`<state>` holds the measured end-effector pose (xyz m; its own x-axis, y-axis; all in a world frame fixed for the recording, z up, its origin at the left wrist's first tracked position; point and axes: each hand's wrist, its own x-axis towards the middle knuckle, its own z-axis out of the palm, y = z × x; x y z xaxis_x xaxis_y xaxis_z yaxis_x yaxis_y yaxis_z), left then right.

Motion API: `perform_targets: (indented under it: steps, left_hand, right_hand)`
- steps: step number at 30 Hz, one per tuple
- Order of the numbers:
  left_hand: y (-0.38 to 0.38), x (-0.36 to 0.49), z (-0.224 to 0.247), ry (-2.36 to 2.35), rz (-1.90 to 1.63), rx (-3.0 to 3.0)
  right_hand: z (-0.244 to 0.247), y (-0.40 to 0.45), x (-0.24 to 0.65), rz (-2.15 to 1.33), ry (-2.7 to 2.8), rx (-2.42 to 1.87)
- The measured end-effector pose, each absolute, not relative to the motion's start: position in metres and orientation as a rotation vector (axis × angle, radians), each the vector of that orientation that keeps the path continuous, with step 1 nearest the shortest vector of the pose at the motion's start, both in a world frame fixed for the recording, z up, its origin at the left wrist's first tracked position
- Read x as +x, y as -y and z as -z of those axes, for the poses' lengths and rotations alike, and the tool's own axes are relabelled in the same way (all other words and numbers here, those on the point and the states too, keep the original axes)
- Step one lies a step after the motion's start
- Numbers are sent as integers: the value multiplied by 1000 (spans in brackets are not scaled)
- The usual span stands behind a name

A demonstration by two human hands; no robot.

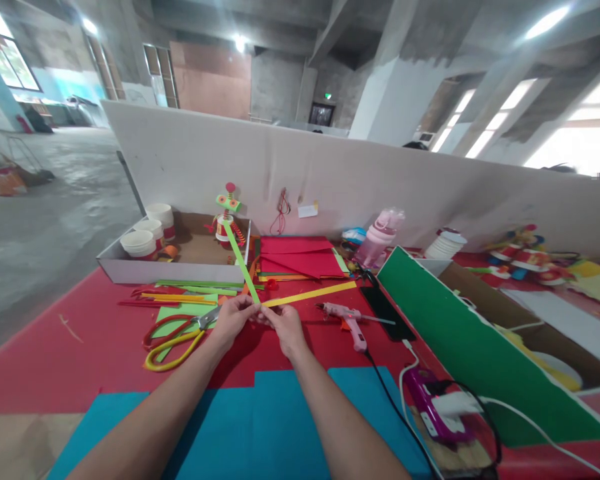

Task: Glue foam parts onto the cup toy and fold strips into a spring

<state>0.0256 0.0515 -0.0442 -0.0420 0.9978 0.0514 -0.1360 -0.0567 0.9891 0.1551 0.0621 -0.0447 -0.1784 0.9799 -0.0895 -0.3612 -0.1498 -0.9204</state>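
Both your forearms run up from the lower edge and converge at the centre of the view, wrists almost together above the red tabletop [80, 353]. Your left hand [233, 319] is curled, knuckles up, fingertips pinched on the near end of the green paper strip [241, 261], which rises away toward 11 o'clock, its far end over the cardboard box [130, 267]. Your right hand [286, 327] is likewise clenched in a pinch, gripping the near end of the yellow paper strip [310, 294], which stretches toward 2 o'clock. The two strips meet at your fingertips, where they form a V; whether they overlap there is hidden by your fingers.

At 9 o'clock of your left hand, just beside it, lie the scissors [173, 341] with red and yellow handles, on a green sheet. At 3 o'clock of your right hand, near but apart, lies the pink glue gun [347, 317], its black cord running toward you. Inside the box at 11 o'clock stand white paper cups [139, 243] and a small paper robot figure [226, 223]. A blue sheet [260, 427] lies under your forearms.
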Motion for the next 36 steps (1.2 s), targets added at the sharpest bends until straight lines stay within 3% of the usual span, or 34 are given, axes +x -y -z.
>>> perform_targets:
  steps: [36]
  left_hand:
    - [-49,30,41,-1100,-1316,1151]
  right_hand:
    - [48,-63,153,-1496,892,-833]
